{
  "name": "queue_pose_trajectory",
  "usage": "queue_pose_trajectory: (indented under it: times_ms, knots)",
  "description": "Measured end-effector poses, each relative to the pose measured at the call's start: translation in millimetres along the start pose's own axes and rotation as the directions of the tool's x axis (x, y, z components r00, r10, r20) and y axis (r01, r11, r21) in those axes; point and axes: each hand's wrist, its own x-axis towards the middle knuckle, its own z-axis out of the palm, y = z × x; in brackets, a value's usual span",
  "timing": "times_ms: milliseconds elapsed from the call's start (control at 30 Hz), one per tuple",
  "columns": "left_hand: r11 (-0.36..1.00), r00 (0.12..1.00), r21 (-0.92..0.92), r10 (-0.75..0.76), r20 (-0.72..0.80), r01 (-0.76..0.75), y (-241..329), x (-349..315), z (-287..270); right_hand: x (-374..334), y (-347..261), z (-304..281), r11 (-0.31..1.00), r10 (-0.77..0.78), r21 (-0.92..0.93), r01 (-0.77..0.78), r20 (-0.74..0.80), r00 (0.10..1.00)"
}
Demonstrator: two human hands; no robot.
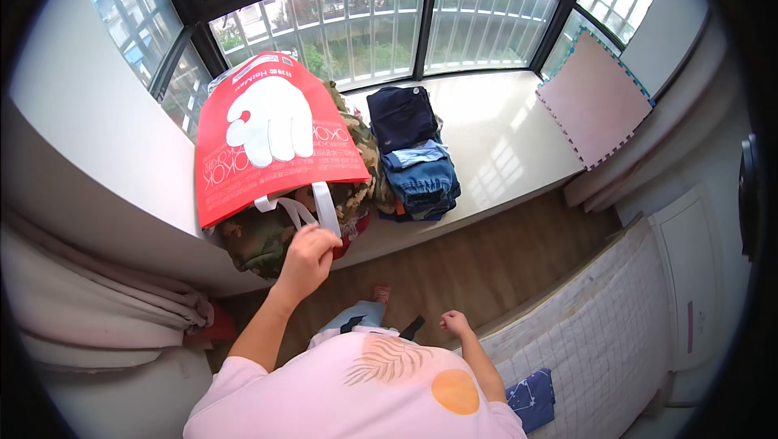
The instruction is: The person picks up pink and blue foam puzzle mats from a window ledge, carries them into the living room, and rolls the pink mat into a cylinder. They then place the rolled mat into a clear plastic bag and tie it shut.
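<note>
A red shopping bag (271, 131) with a white hand drawing lies upside down toward me on the windowsill. Its white handle (327, 210) hangs over the near side, and the fingers of my left hand (308, 259) are closed on it. Beneath and beside the bag is a heap of camouflage clothing (366, 147). To its right stands a stack of folded clothes, dark navy trousers (399, 117) at the far end and blue jeans (423, 185) nearer me. My right hand (456, 323) hangs low beside my body, its fingers curled with nothing visible in them.
The pale windowsill (478, 147) runs below barred windows. A pink foam mat (596, 103) leans at its right end. A bed (600, 342) with a blue folded cloth (532, 400) lies at the right. Curtains (105, 293) hang at the left.
</note>
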Motion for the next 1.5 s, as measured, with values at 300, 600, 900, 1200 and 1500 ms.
queue_pose_trajectory:
  times_ms: [300, 600, 900, 1200, 1500]
  knots:
    - [0.829, 0.902, 0.544, -0.326, 0.283, 0.129, -100.2, 102.0, 65.8, -73.8, -26.3, -72.6, 0.907, 0.420, 0.054, -0.419, -0.220, 0.881]
    - [0.813, 0.771, -0.117, -0.579, -0.263, 0.571, -129.3, 120.1, 62.7, -5.7, -38.9, -112.2, 0.951, 0.297, 0.088, -0.297, 0.006, 0.955]
    - [0.808, 0.881, 0.411, -0.472, 0.023, 0.422, -44.0, 156.0, 114.6, 100.2, -71.7, -236.0, 0.995, 0.082, 0.054, -0.081, -0.025, 0.996]
    - [0.763, 0.207, 0.330, -0.512, 0.834, 0.556, 62.7, 197.8, 300.6, 105.8, -94.3, -328.6, 0.889, -0.074, -0.433, 0.148, 0.182, 0.980]
    - [0.917, 0.186, 0.215, -0.288, 0.939, 0.335, 101.9, 244.3, 451.8, 146.4, -109.3, -388.0, 0.792, -0.201, -0.552, 0.260, 0.166, 0.965]
